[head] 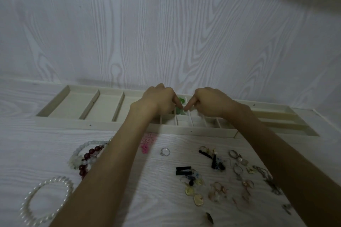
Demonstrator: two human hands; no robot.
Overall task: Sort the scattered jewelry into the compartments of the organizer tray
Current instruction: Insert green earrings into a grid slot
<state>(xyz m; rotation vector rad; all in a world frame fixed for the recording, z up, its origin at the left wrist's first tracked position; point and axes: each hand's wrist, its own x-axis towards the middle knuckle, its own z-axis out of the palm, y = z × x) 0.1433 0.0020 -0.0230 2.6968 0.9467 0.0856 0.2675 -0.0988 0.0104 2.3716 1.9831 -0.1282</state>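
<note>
Between both sets of fingertips, over a middle tray compartment: green bead piece, pinched by left hand and right hand, fingers curled down. Risk: beads snagging on divider or dropping into a neighbouring cell of organizer tray. Below wrists: three bead bracelets, one silver ring, earrings too tangled to count.

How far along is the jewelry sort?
Early. Done: nothing visibly finished; the tray's left compartments look bare. In hand: both hands, left and right, are at green beads over a middle compartment. Left: bracelets, pearl bracelet, ring and earrings lie on the table.
</note>
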